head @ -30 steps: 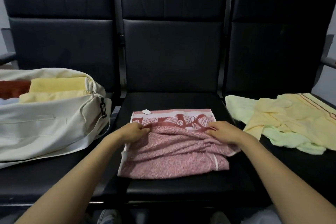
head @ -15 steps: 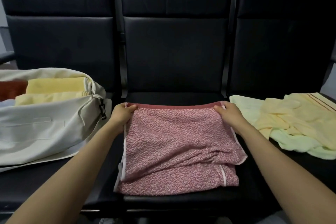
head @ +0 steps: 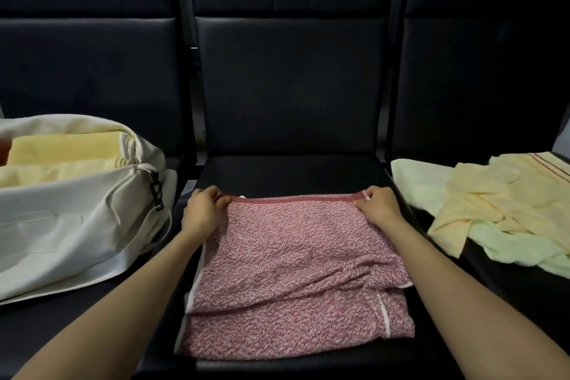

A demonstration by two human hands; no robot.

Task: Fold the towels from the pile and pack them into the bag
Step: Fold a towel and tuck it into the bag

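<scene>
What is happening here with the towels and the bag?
A person is folding a pink towel on the middle seat. The left hand and right hand each grip a far corner of it, with the fold laid over the lower layers. The open bag on the left seat already holds folded yellow towels. A loose pile of yellow and green towels lies on the right seat, not yet folded.

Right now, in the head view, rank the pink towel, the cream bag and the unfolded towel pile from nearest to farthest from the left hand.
1. Pink towel: middle seat, its far left corner pinched by the left hand.
2. Cream bag: left seat, beside that hand, not touching.
3. Unfolded towel pile: right seat, beyond the right hand.
</scene>
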